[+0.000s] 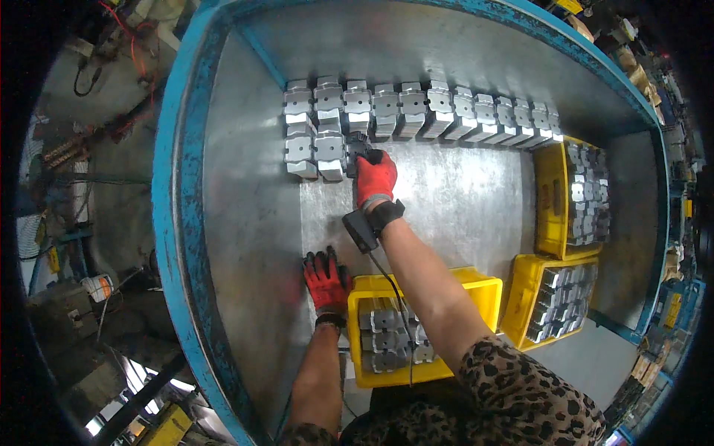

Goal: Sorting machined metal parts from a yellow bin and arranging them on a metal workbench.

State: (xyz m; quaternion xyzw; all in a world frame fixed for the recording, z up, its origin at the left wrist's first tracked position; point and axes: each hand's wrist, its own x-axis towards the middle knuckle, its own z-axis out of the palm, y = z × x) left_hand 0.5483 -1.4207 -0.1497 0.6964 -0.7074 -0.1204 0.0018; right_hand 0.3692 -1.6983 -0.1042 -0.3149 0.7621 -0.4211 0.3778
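Note:
My right hand (pixel 376 177), in a red glove with black fingertips, is closed on a short, darker-looking stack of shaped metal plates (pixel 356 147). That stack sits at the right end of the nearer row, beside a similar silver stack (pixel 329 149). A longer row of plate stacks (pixel 413 100) runs behind it along the back of the metal bench. My left hand (pixel 325 282), also gloved, lies palm down with fingers spread on the bench, left of a yellow crate (pixel 355 327). The undersides of my right fingers are hidden.
Two more yellow crates (pixel 549 204) (pixel 520 301), filled with metal plates, stand at the right. A blue frame (pixel 172 193) with raised metal walls surrounds the bench. A black box (pixel 360 230) on my right wrist trails a cable across the near crate.

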